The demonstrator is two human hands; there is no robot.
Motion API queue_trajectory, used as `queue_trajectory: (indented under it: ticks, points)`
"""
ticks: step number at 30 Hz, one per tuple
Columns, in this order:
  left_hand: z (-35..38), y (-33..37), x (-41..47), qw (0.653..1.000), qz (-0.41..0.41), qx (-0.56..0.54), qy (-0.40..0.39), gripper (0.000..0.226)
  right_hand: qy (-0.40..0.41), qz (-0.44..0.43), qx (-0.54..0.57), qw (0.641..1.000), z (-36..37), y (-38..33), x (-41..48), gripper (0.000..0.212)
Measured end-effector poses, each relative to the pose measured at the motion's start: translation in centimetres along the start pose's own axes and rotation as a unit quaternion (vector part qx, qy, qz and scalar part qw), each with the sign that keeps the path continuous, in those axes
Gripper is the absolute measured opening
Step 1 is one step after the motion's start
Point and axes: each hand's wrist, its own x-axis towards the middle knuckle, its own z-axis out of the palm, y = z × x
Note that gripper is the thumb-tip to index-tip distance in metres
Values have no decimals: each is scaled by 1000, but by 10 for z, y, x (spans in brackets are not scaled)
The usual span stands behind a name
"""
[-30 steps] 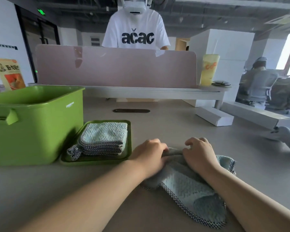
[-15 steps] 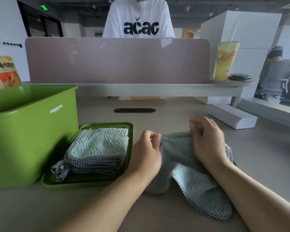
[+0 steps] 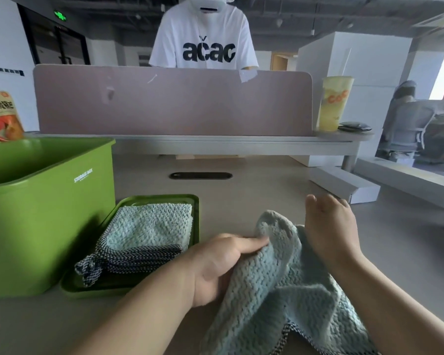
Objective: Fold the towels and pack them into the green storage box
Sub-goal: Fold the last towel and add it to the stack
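The green storage box runs off the left edge, and its floor is hidden behind its near wall. The light blue towel is cut off at the bottom edge and covers the palm of the right hand, while the left hand's lower fingers disappear under its fold.

The beige table carries a green storage box, green lid and loose towel.

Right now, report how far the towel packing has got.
Done: folded towels stacked on the green lid. In hand: left hand pinches the loose towel, still unfolded; right hand open beside it. Left: fold it, pack all into the storage box, whose visible interior looks empty.
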Motion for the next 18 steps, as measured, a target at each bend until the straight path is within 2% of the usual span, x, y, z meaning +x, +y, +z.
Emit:
queue_trajectory:
  ticks: [3, 5, 10, 13, 16, 18]
  points:
    - [-5, 4, 1, 992, 103, -52, 48, 20, -83, 109, -61, 989, -2, 8, 2, 42]
    - [-7, 7, 1, 979, 173, -71, 78, 21, -123, 159, -94, 975, 2, 14, 2, 45]
    - [-12, 15, -3, 930, 315, -109, 154, 36, -125, 204, -157, 958, -2, 3, 0, 61]
    - [-18, 20, -5, 904, 353, -138, 197, 37, -139, 216, -196, 946, -6, 1, 0, 69]
    - [-25, 24, -6, 893, 354, -148, 236, 35, -189, 220, -241, 926, -4, 4, -1, 78]
    - [-28, 24, -6, 888, 352, -153, 252, 34, -216, 191, -255, 923, -3, 6, -2, 66]
